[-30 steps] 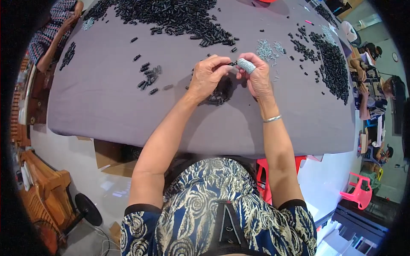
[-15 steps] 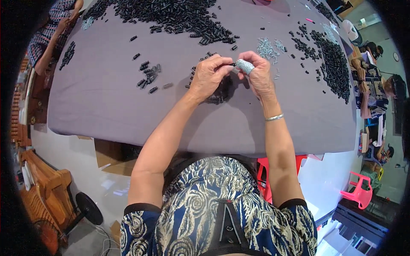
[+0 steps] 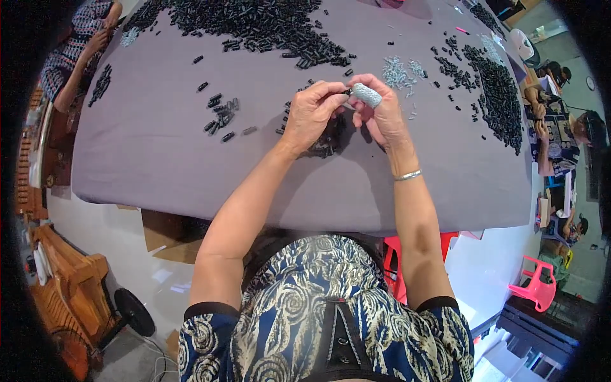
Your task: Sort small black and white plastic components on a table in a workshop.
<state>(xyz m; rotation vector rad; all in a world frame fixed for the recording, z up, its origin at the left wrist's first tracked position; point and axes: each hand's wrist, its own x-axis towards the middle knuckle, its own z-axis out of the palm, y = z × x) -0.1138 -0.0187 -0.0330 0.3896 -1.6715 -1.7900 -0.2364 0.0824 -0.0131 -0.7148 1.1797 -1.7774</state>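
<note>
Apparently, you work on one small black piece (image 3: 347, 91), pinched in the grip of your left hand (image 3: 310, 116) above the surface (image 3: 143, 143); a pale cylinder (image 3: 367, 95) is at your right hand (image 3: 386, 116), whose grip I cannot tell. Next move seems to need careful alignment.

Downward fisheye view from head height
</note>
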